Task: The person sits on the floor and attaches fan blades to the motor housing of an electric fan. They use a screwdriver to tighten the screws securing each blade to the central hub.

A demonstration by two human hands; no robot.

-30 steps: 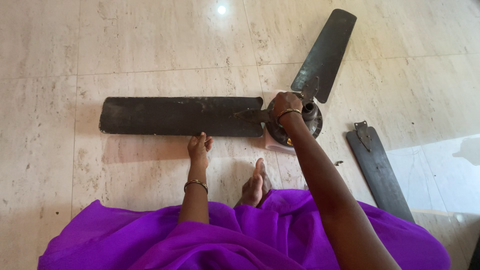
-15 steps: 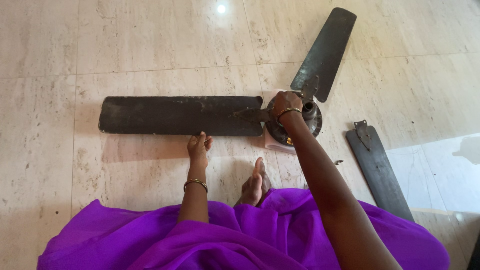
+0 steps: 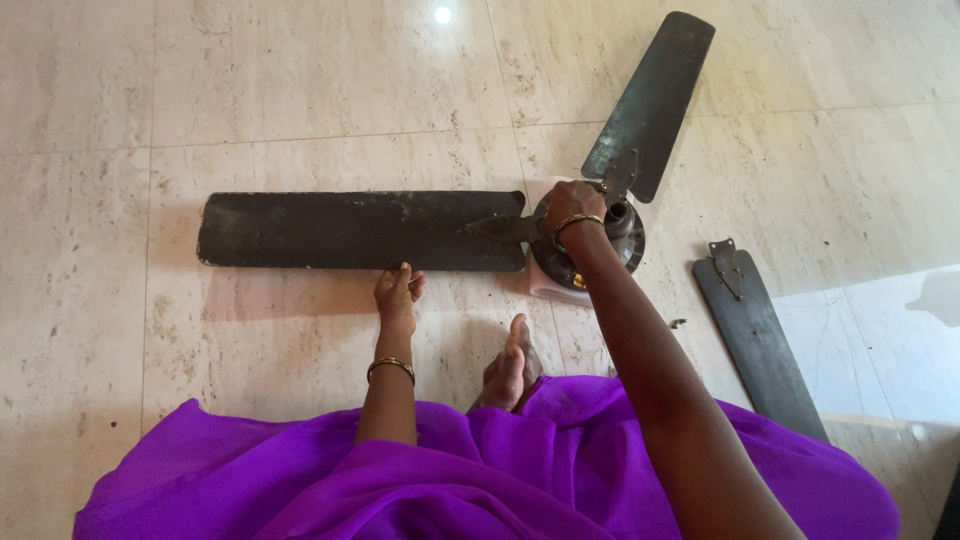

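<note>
- a dark brown metal ceiling fan (image 3: 560,225) lies on the pale veined stone tile floor (image 3: 300,80), its round motor hub (image 3: 600,235) right of centre, resting on a small pale pink block (image 3: 550,285)
- the long flat dark blade (image 3: 360,231) runs left from the hub; a second dark blade (image 3: 655,100) angles to the far right
- a third, loose dark blade with its metal bracket (image 3: 750,335) lies apart on the floor at the right, detached from the hub
- the right hand (image 3: 572,207) is set on the near-left top of the hub, fingers curled down over it; what they pinch, if anything, i cannot tell, since the back of the hand covers it
- the left hand (image 3: 397,292) rests at the near edge of the long blade, fingers loosely bent and touching that edge, not closed around it
- judged from its look, the hub is the heavy, rigid part and best held by its rim; the blades seem thin sheet, stiff but springy, dusty, with narrow edges, so better steadied flat or near the bracket (image 3: 500,231)
- hidden: the hub's fixings under the right hand, the underside of the fan, and the near end of the loose blade behind the purple cloth (image 3: 480,470)
- a bare foot (image 3: 510,370) shows at the cloth's edge
</note>
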